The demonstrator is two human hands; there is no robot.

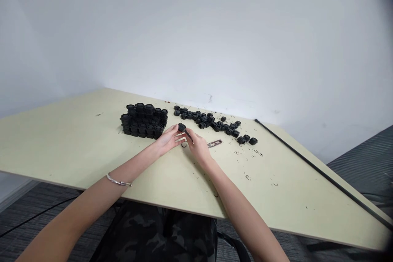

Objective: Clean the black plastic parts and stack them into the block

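My left hand [168, 139] pinches a small black plastic part [181, 127] by its edge, with the other fingers loosely spread. In my right hand [198, 147] is a slim dark tool [188, 134], its tip against or very near the part. The tool's exact kind is too small to make out. Just right of my right hand lies a pair of metal thread snips [215, 143], partly hidden by the hand. A stacked block of similar black parts [144, 120] stands to the left of my hands.
Loose black parts [208, 120] are scattered along the back of the pale table [61, 139], near the wall. Thin black shavings [247, 177] lie about, mostly on the right. A long black rod [307, 161] runs along the table's right side.
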